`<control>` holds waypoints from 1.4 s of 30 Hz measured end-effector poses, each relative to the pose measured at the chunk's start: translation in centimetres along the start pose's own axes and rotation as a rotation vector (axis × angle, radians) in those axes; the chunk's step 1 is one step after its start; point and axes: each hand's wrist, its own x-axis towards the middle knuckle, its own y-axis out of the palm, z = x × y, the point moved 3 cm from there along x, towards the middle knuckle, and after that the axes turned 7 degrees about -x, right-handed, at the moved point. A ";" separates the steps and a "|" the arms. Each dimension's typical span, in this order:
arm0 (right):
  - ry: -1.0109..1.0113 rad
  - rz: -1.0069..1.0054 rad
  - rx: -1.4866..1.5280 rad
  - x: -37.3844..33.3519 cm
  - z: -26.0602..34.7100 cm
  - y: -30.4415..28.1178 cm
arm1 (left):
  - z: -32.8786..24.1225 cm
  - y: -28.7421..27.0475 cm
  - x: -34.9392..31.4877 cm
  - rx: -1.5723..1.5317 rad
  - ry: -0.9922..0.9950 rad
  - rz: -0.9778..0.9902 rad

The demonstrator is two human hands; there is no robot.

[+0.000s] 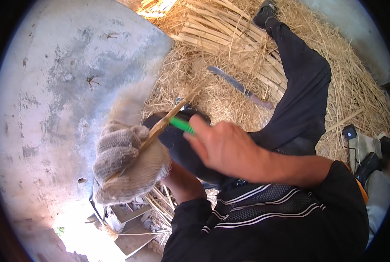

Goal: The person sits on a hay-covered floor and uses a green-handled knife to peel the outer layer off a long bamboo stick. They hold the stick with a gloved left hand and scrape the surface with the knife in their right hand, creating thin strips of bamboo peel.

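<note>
My left hand (pixel 126 163) wears a thick, off-white knitted glove. Its fingers are wrapped round a split bamboo strip (pixel 187 99), which slants up and to the right. From the right comes my bare right hand (pixel 234 146), closed on a small tool with a green handle (pixel 182 125). The handle's end meets the strip just beyond the glove; any blade there is too small or hidden to make out. Both hands are above my lap, in front of my dark-trousered legs (pixel 302 83).
A long knife with a brown handle (pixel 236 83) lies on the shavings beyond my hands. Several split bamboo strips (pixel 208 30) are piled farther off. A stained pale wall (pixel 51 87) stands close on the left. Boxes (pixel 136 233) sit at lower left.
</note>
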 end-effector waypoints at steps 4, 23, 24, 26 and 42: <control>-0.019 -0.030 -0.063 0.7 -1.5 0.4 | 0.5 -0.2 0.2 0.082 0.038 -0.023; -0.073 -0.085 -0.011 1.0 -1.1 1.0 | 1.4 -0.5 1.6 0.154 0.056 -0.069; 0.025 -0.067 0.004 0.9 -2.3 2.0 | 1.2 0.1 1.4 0.149 0.086 -0.058; 0.101 -0.067 -0.195 1.3 -7.1 3.0 | 0.6 1.0 0.9 0.208 0.128 -0.045; 0.045 0.082 0.219 0.7 -1.9 -0.7 | 0.9 0.6 0.5 0.442 0.057 -0.404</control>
